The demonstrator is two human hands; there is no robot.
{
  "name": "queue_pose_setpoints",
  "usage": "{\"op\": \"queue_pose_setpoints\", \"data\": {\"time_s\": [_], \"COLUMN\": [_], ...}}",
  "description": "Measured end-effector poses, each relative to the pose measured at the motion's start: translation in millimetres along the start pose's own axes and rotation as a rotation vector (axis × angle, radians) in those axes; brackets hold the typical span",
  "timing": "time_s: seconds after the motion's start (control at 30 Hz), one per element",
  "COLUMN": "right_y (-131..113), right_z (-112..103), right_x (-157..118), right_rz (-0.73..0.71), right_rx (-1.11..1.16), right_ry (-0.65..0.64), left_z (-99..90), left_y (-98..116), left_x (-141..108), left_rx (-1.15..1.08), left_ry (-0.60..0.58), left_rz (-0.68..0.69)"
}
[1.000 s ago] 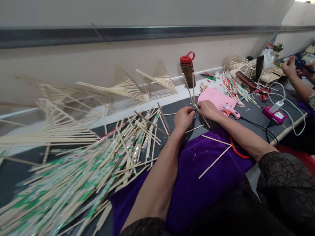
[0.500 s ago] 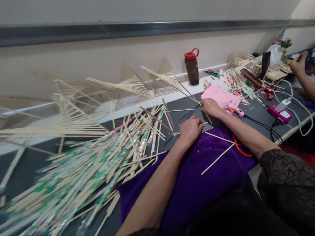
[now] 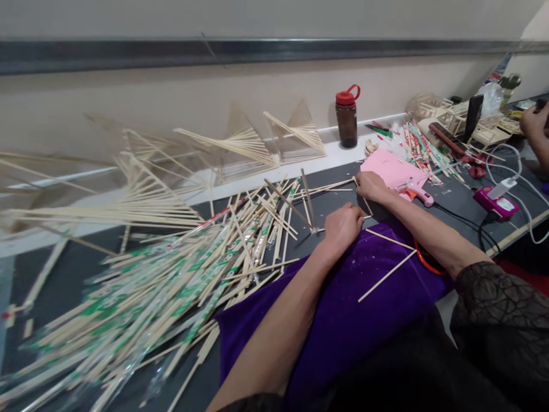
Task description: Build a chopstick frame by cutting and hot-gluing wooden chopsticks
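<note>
**On the bench [image 3: 60,297]: two hands, two stick frames, one loose V**

Right hand [image 3: 371,186] ×1: fingertips pinched on the near corner of frame A [image 3: 332,186], just left of the pink sheet [image 3: 388,163]. Two sticks run left from that corner, one short one runs toward the wearer.

Left hand [image 3: 343,224] ×1: fingers curled together over a flat stick [image 3: 367,217], which shows on both sides of it. Can't tell if it's gripping or just pressing. Frame B [image 3: 307,197] is just left: two sticks up, tilted, meeting at the bench.

V [image 3: 386,276] ×1: two sticks, lying on the purple cloth [image 3: 326,332]; red loop [image 3: 422,260] ×1 at its tip.

Pile [image 3: 180,297]: too many sticks to count, some in green-printed wrap. Fan models [image 3: 234,143] along the wall: at least three.

Also: bottle [image 3: 347,123] ×1, glue gun [image 3: 418,193] ×1, magenta box [image 3: 495,203] ×1 with one white plug [image 3: 502,187]. Co-worker's hand [image 3: 535,123] ×1, far right.
</note>
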State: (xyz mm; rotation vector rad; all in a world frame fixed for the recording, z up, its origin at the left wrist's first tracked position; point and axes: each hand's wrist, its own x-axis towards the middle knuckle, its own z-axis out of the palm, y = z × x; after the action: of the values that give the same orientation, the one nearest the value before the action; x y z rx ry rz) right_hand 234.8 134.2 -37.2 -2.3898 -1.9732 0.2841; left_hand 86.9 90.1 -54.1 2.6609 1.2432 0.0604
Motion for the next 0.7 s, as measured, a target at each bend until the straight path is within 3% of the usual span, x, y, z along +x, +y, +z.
{"op": "queue_pose_setpoints", "data": {"time_s": [0.7], "right_y": [0.6], "right_z": [-2.2], "right_x": [0.4], "right_rz": [-0.033], "right_rx": [0.042], "right_ry": [-0.025], "left_z": [-4.2], "left_y": [-0.1], "left_x": [-2.1], "left_rx": [0.032], "left_ry": [0.003], "left_rz": [0.027]}}
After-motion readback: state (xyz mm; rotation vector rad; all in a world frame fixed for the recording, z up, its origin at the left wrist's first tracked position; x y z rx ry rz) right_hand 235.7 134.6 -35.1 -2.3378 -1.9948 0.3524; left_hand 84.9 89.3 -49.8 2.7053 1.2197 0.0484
